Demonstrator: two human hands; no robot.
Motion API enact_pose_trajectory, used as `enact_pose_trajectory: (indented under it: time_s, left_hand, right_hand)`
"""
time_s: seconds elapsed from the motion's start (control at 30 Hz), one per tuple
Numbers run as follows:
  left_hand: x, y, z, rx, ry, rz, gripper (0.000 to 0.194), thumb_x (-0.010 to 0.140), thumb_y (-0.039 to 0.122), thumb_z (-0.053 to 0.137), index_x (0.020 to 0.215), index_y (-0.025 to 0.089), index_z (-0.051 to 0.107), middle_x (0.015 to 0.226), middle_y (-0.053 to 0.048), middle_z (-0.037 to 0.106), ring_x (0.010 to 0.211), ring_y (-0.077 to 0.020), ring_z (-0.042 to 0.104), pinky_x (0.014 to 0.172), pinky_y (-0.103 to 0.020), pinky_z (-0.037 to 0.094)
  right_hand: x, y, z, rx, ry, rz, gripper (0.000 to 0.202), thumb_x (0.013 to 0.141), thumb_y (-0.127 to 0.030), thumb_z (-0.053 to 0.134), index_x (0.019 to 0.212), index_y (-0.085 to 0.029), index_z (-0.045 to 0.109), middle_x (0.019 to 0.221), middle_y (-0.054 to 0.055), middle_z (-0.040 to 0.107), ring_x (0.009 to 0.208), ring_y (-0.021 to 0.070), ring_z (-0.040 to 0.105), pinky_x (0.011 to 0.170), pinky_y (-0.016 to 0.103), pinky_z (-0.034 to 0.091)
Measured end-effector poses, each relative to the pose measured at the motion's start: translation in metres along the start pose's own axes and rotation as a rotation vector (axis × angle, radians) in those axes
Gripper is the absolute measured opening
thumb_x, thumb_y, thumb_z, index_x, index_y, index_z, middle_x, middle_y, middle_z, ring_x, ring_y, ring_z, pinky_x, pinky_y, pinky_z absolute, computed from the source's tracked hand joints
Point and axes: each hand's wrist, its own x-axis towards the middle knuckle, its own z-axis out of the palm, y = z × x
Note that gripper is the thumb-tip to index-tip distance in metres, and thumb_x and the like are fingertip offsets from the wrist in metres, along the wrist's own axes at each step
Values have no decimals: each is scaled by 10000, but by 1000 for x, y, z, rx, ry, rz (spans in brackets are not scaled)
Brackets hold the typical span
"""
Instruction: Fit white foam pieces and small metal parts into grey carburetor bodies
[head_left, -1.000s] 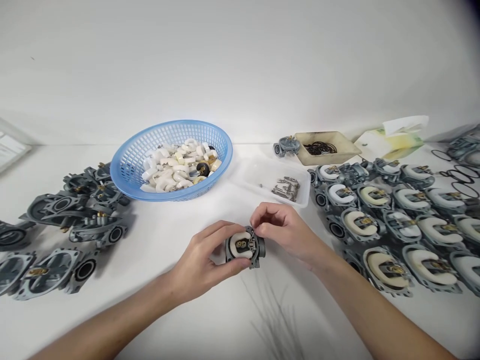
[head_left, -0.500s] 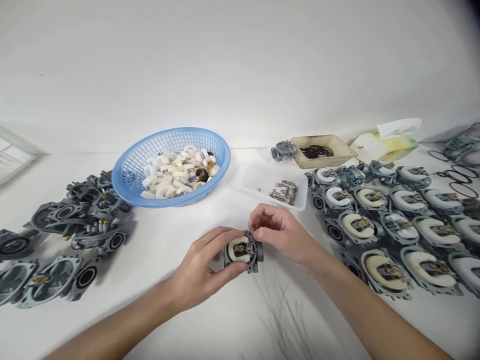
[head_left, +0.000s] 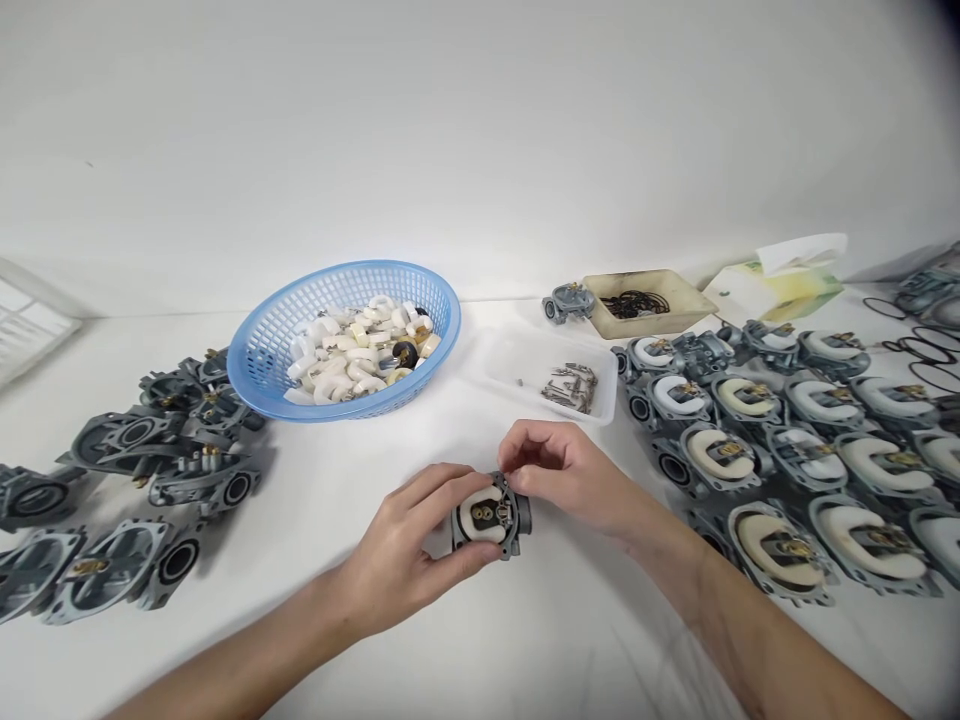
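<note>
On the white table in front of me lies a grey metal carburetor body (head_left: 517,545), its open bowl side facing up. Inside it sits a white C-shaped float (head_left: 471,512) around two brass jets (head_left: 484,513). My left hand (head_left: 420,530) grips the carburetor from the left, thumb at its near edge and fingers over the far edge. At its upper right edge, the thumb and forefinger of my right hand (head_left: 559,470) are pinched together, close to the float's hinge. Whatever is between those fingertips is too small or hidden to tell.
A blue basket (head_left: 251,395) holds many floats. Small metal pins (head_left: 574,385) lie in a clear tray (head_left: 510,360). Behind are a beige tray (head_left: 652,325) of black rings and a tissue box (head_left: 780,295). Carburetors with floats (head_left: 720,455) fill the right; bodies without floats (head_left: 120,570) stand left.
The view has shifted slightly, so most things appear a little lower. Both hands stay at the carburetor, the right one still pinching at its upper right edge.
</note>
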Motion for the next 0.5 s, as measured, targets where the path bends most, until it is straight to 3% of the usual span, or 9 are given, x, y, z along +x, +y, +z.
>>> enact_pose_trajectory:
  time_s: [0.5]
  left_hand:
    - [2, 3, 0, 93, 33, 109, 401, 932, 364, 681, 1285, 205, 579, 1180, -108, 661, 1035, -211, 663, 898, -306, 566]
  right_hand:
    - [-2, 2, -5, 46, -107, -20, 130, 733, -117, 603, 847, -169, 639, 719, -27, 584, 666, 104, 501, 608, 231, 398]
